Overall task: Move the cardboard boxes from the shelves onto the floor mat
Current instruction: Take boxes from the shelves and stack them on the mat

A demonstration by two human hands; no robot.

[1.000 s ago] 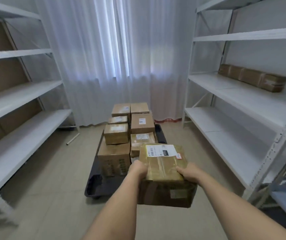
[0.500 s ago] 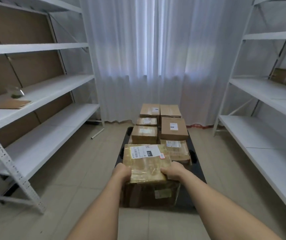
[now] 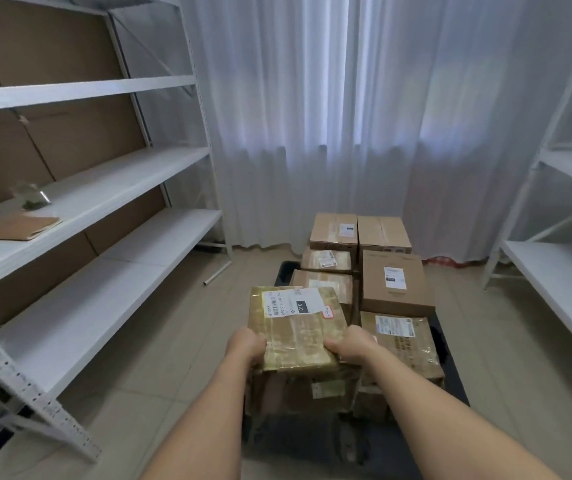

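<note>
We grip a tape-wrapped brown cardboard box (image 3: 295,327) with a white label, left hand (image 3: 246,344) and right hand (image 3: 348,342) curled over its near corners, above the dark floor mat (image 3: 451,368) stacked with cardboard boxes (image 3: 395,282).

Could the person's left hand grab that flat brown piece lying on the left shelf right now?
Probably not as things stand: the left hand and the right hand both grip the taped box, and the flat cardboard piece lies well off to the side.
</note>
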